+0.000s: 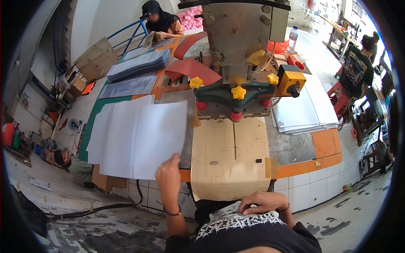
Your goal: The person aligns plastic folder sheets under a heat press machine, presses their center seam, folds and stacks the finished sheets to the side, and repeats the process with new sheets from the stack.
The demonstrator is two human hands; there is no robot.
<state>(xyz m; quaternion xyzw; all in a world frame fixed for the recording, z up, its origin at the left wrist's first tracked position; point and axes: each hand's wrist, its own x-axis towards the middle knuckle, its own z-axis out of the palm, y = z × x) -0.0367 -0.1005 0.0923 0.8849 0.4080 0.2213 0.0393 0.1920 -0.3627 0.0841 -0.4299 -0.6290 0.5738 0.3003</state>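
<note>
My left hand is at the lower right corner of a white sheet, its fingers closed at the edge. That sheet bends up a little and lies over a stack of similar white sheets on the left of the table. Nothing shows in my right hand, which rests against my shirt with loosely curved fingers. In front of me a tan board with a dark line down it sticks out from under a press head with yellow star knobs.
White sheets are piled right of the press. Clear plastic sheets lie at the far left, near red strips. A yellow control box hangs beside the press. A person sits across the table; another sits at right.
</note>
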